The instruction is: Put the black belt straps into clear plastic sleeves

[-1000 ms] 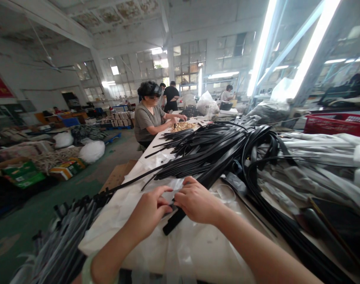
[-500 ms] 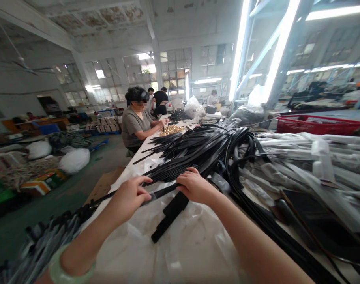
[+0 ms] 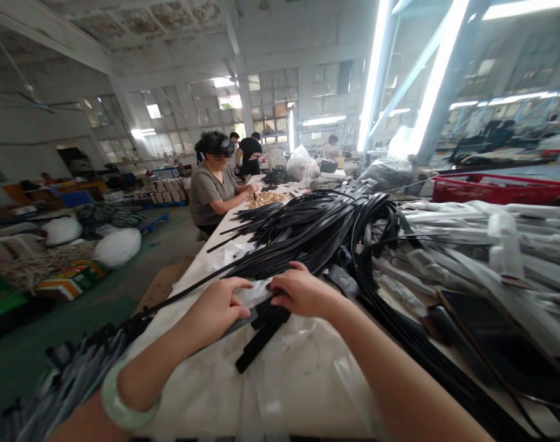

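Note:
My left hand (image 3: 218,309), with a pale bangle (image 3: 128,396) on its wrist, pinches a clear plastic sleeve (image 3: 255,293) over the table. Close to its right, my right hand (image 3: 303,293) is closed on the end of a black strap, mostly hidden by the fingers and the plastic. Below the hands, short black strips (image 3: 261,344) lie stacked on the white tabletop (image 3: 307,380). Just beyond them spreads a large bundle of long black straps (image 3: 303,236).
Plastic-wrapped straps (image 3: 473,245) cover the right side, with a dark phone (image 3: 501,337) nearer me. Behind them stands a red basket (image 3: 496,188). Sleeved straps (image 3: 77,380) hang at the left edge. A co-worker (image 3: 213,184) sits farther along by small gold-coloured pieces (image 3: 267,199).
My left hand has moved right, closer to my right hand. Clear plastic now shows between them, where the black strap was bare before.

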Available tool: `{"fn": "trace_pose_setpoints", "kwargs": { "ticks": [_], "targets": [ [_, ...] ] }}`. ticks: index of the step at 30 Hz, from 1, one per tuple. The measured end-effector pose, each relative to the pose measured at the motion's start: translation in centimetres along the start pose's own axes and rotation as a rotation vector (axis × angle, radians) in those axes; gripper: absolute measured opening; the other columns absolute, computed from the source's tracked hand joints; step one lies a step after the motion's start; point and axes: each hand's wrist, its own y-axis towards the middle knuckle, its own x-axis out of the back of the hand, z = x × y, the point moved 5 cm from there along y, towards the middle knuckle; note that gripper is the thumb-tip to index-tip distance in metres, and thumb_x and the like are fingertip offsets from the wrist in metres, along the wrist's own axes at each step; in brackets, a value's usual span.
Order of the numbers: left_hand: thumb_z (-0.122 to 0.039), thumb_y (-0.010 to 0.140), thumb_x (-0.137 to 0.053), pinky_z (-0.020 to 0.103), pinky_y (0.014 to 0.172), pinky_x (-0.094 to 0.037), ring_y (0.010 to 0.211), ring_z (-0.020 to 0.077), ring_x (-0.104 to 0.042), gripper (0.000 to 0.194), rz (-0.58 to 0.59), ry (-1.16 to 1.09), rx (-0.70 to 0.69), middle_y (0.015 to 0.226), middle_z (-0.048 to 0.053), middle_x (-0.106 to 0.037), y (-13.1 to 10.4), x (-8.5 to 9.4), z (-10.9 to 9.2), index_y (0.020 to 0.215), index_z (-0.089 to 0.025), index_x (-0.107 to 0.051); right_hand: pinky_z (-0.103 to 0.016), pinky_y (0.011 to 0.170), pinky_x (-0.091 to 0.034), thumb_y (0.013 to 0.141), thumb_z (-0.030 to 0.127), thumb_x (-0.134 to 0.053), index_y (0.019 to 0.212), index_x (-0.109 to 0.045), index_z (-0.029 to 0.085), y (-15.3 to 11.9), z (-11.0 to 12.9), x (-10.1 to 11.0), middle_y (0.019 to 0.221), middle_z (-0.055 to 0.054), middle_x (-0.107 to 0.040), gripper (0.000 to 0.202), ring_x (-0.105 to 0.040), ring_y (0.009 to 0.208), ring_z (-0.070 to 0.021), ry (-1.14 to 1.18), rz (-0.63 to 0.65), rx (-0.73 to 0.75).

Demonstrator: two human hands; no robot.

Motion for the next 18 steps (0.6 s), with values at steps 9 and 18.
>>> {"fn": "trace_pose_setpoints", "kwargs": {
  "ticks": [9, 18],
  "targets": [
    [-0.016, 0.061, -0.066, 0.025, 0.058, -0.044, 0.067, 0.0203, -0.067, 0.054, 0.043, -0.108, -0.028, 0.071, 0.003, -0.073, 2.1, -0.5, -0.5, 0.114, -0.010, -0.062, -0.038, 0.095, -0.024, 0.090, 0.031, -0.055, 0.079, -0.063, 0.019, 0.3, 1.3, 0.3, 0.078, -0.002, -0.065, 0.018, -0.056, 0.083, -0.0172, 0.033, -0.088, 0.095],
    [-0.016, 0.063, -0.065, 0.025, 0.058, -0.044, 0.066, 0.0193, -0.066, 0.050, -0.006, -0.042, -0.035, 0.071, 0.004, -0.074, 2.6, -0.6, -0.2, 0.112, -0.010, -0.063, -0.039, 0.097, -0.022, 0.089, 0.026, -0.057, 0.079, -0.063, 0.019, 0.3, -1.9, 0.2, 0.080, -0.002, -0.066, 0.014, -0.054, 0.090, -0.0191, -0.008, -0.142, -0.054]
  ]
}}
